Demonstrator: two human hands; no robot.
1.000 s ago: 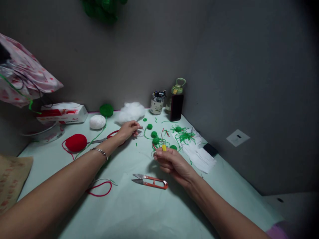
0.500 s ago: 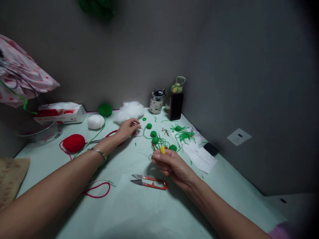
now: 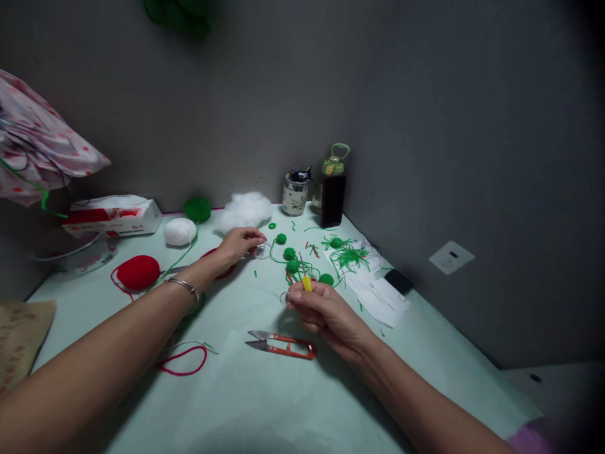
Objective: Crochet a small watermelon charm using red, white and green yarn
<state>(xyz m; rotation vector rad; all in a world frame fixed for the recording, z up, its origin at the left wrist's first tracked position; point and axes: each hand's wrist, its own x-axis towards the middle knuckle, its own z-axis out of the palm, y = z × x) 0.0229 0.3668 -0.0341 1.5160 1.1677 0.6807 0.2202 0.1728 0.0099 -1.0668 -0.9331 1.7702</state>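
Note:
My right hand [image 3: 326, 310] is closed round a yellow-handled crochet hook [image 3: 307, 284], its thin shaft pointing up and away. A thin ring [image 3: 283, 297] shows at its fingertips. Farther back, my left hand [image 3: 242, 243] reaches over the table, fingers drawn together at a pale, see-through loop [image 3: 263, 251]; what they pinch is too small to make out. Several green crocheted balls [image 3: 293, 265] lie just beyond my right hand. Orange-handled thread snips [image 3: 281, 345] rest in front of it. Under my left wrist, red-handled scissors [image 3: 227, 271] are partly hidden.
White stuffing [image 3: 246, 211], white yarn [image 3: 180, 232] and red yarn [image 3: 138, 272] sit at the back left. Green yarn scraps [image 3: 350, 257] lie on white paper [image 3: 378, 302] at right. A pen jar [image 3: 295, 198], bottle [image 3: 334, 165] and upright phone [image 3: 333, 202] stand in the corner.
My left hand's fingers have drawn closer together and lowered slightly at the pale loop. My right hand keeps its hold on the crochet hook. The view has shifted slightly.

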